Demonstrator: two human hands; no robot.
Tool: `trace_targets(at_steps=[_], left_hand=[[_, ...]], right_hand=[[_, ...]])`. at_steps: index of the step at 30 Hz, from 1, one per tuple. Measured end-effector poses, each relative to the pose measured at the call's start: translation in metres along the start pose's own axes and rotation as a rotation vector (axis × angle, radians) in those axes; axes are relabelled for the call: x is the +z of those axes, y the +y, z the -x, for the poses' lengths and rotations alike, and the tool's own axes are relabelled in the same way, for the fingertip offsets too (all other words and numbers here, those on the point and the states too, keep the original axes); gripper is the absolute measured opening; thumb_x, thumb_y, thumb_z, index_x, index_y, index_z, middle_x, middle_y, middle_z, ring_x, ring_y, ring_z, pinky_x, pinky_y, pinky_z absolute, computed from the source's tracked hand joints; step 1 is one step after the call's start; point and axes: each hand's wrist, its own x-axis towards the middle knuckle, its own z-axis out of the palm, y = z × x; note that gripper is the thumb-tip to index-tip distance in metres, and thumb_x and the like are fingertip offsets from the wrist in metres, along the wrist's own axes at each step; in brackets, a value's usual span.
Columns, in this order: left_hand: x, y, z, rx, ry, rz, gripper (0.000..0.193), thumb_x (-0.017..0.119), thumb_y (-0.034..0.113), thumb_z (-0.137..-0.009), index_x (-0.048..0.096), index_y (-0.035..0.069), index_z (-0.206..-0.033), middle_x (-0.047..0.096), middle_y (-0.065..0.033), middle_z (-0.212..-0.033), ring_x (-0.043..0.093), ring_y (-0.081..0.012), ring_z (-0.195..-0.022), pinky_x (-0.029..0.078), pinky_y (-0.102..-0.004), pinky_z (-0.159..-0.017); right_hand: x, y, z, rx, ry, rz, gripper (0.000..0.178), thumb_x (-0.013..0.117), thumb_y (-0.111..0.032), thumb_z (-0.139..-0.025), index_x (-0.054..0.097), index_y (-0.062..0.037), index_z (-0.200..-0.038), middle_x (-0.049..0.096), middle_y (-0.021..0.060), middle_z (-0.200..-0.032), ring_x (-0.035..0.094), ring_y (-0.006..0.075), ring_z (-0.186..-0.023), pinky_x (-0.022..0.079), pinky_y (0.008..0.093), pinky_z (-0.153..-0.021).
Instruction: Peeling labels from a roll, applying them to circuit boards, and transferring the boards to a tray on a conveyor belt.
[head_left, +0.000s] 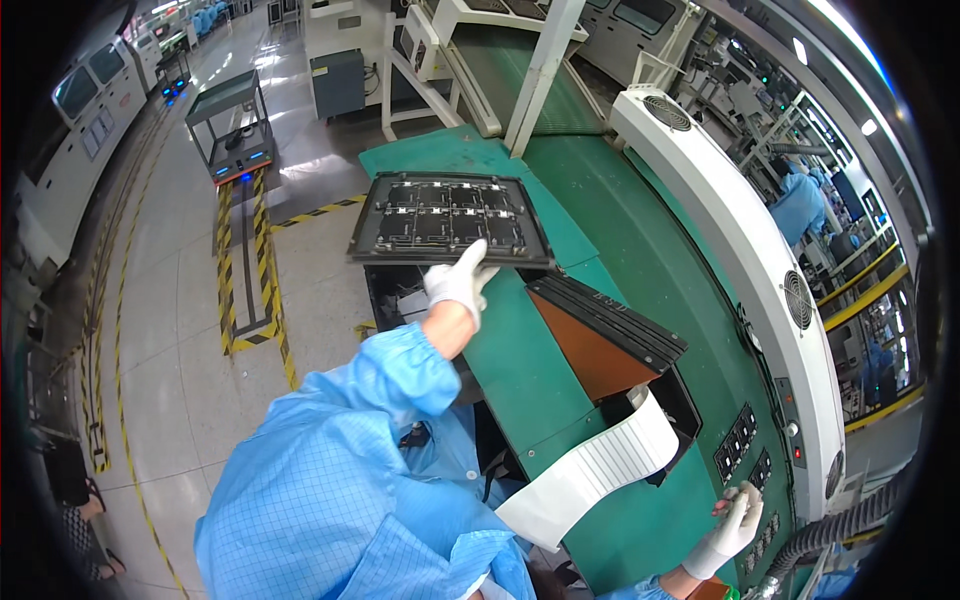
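My left hand (460, 285), in a white glove, grips the near edge of a black tray (363, 225). The tray carries rows of dark circuit panels (455, 213) with small light parts. One finger lies over the rim; the rest of the grip is partly hidden underneath. At the lower right, my gloved right hand (738, 520) is over the green conveyor belt (670, 290), with curled fingers and bare fingertips. Dark circuit panels (738, 442) lie on the belt just beyond it. Whether those fingers hold anything small cannot be made out.
Black slats with brown sides form a stack (600, 340) on the green table (520, 370). A white ribbed strip (600, 475) curves out beside it. A long white housing with fans (735, 220) borders the belt. A wheeled cart (235, 125) stands on the floor to the left.
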Motion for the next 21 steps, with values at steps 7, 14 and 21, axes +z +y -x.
trace_targets(at_steps=[7,14,21], left_hand=[[0.035,-0.062,-0.041,-0.133,-0.200,0.333,0.059,0.058,0.035,-0.096,0.039,-0.005,-0.136,0.045,-0.0256,-0.143,0.050,-0.0394,-0.128,0.050,-0.0487,-0.090],[0.006,0.019,-0.053,-0.459,-0.853,-0.066,0.042,0.054,0.021,-0.098,0.053,-0.013,-0.123,0.060,-0.0282,-0.122,0.062,-0.0371,-0.112,0.050,-0.0438,-0.100],[-0.079,0.144,-0.089,1.059,-0.607,-2.135,0.042,0.054,0.001,-0.079,0.064,0.011,-0.119,0.064,-0.0083,-0.121,0.059,-0.0306,-0.112,0.046,-0.0387,-0.098]], right_hand=[[0.060,-0.079,0.024,-0.119,-0.262,0.098,0.018,0.046,-0.007,-0.098,0.058,0.0040,-0.103,0.059,0.0072,-0.082,0.051,0.0108,-0.063,0.040,0.0219,-0.058],[0.144,-0.123,0.027,-0.217,-0.670,0.078,0.014,0.048,0.004,-0.091,0.060,0.0071,-0.097,0.060,0.0093,-0.083,0.056,0.0118,-0.068,0.045,0.0228,-0.062],[0.306,-0.101,0.027,-0.742,-1.107,0.205,0.026,0.066,-0.019,-0.085,0.063,-0.0031,-0.106,0.066,0.0145,-0.095,0.065,0.0313,-0.089,0.052,0.0376,-0.079]])
